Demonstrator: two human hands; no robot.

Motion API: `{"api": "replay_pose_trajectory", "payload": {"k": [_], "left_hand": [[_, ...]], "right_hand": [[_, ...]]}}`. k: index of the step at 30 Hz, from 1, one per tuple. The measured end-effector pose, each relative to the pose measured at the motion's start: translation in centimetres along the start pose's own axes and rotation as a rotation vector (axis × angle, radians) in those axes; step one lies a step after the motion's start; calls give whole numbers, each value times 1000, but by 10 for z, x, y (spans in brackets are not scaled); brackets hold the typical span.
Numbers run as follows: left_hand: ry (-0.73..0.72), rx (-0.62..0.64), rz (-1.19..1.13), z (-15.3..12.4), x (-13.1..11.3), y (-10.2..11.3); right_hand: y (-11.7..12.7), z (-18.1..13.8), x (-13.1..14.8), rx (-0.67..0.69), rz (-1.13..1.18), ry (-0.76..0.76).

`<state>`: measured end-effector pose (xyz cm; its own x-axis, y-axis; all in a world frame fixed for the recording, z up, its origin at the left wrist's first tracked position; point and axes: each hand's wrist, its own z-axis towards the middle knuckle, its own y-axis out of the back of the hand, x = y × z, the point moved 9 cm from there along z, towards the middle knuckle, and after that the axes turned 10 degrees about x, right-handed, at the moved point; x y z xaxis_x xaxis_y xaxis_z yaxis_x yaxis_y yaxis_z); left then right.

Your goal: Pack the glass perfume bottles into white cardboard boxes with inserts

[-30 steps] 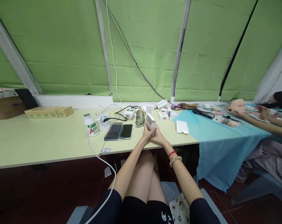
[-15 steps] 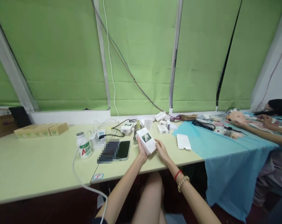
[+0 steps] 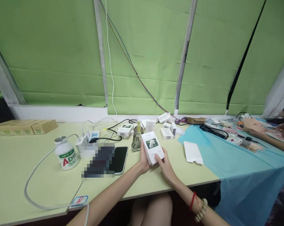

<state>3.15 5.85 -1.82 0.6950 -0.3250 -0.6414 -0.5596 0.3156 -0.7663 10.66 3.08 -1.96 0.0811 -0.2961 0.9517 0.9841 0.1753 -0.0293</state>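
Observation:
Both my hands hold a small white carton [image 3: 152, 147] with a flower picture on its face, tilted up just above the pale green table [image 3: 26, 169]. My left hand [image 3: 143, 160] grips its left edge, fingers wrapped round it. My right hand [image 3: 164, 165] supports its lower right corner, fingers pressed on the front. A glass bottle with a gold cap [image 3: 136, 138] stands right behind the carton.
Left of my hands lie a dark phone [image 3: 119, 159], a white bottle with a green label [image 3: 66, 155] and a charger with white cables [image 3: 86, 142]. Several small white boxes [image 3: 166, 133] sit behind. A white card [image 3: 192, 152] lies on blue cloth [image 3: 238, 160]. Another person's arm [image 3: 277, 142] works at far right.
The view has moved closer to the table. The carton has turned from edge-on to face me, showing its flower picture, and my hands have shifted round it.

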Motion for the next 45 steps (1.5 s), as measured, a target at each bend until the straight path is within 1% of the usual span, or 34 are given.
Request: {"api": "replay_pose_trajectory", "payload": {"k": [2,6,8,11,13,15,17,20,24,27,30,34,38,41,43,44,45], "left_hand": [[45,35,12,5,4,-5],[57,76,26,13,1,-10],[127,102,19,15,5,-10],[286,155,-21,14,18,-11],[322,176,-85,12,22,-13],[336,172,-135,11,24,-15],[372,144,-161,9,28,-16],[416,102,-176,5,32,-16],[393,133,-161,3,31,-19],[384,158,-137,1,33,-23],[338,114,-104,3,30,-22],[272,23,-78,8,21,-18],[226,4,-91,9,15,-16],[220,63,-113,9,21,-16],[179,135,-94,8,24,-18],[126,178,-57,7,23,-19],[110,243,1,5,25,-24]], "right_hand": [[0,-3,4,26,22,40],[3,-9,9,41,-52,68],[5,-10,7,46,-79,57],[6,-13,7,37,-119,43],[8,-14,10,10,-160,36],[12,-16,19,-40,-242,60],[15,-18,34,-97,-369,125],[16,-20,50,-117,-484,197],[19,-22,53,-104,-455,202],[22,-25,49,-102,-396,174],[23,-25,39,-77,-305,106],[22,-22,32,-74,-302,50],[16,-22,30,-47,-275,21],[15,-21,31,73,-300,-11],[23,-14,36,171,-313,-11],[35,-8,47,138,-310,43],[49,1,58,77,-319,94]]}}
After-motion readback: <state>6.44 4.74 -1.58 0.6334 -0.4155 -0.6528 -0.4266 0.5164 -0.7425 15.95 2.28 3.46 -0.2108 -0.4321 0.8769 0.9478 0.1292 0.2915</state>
